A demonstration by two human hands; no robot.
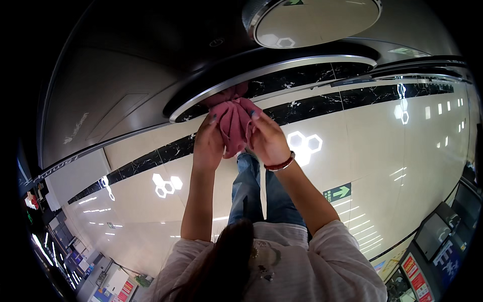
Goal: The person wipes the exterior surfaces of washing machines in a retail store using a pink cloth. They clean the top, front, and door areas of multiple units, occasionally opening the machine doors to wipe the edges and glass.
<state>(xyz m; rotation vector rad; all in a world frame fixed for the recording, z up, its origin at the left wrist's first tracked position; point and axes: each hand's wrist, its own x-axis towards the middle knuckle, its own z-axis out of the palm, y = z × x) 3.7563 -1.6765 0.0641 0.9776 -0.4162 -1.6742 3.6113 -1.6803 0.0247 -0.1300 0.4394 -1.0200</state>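
Note:
A crumpled pink cloth (236,128) is gathered between my two hands, its folds bunched at the top and its lower edge hanging loose. My left hand (208,141) pinches its left side with thumb and fingers. On the opposite side my right hand (269,137) grips the right edge, with a red bracelet and a silver-coloured bangle at the wrist. Just beyond the cloth is the round, silver-rimmed door (271,73) of a dark grey Little Swan washing machine (124,79). The door's glossy surface mirrors the pink cloth; whether the cloth touches it I cannot tell.
A round silver-rimmed part (317,24) projects above the door. Polished beige floor tiles (377,143) with a black marble-look strip (173,147) lie below. A green arrow sign (337,192) is on the floor at right. Dark appliances (434,234) stand along the right edge.

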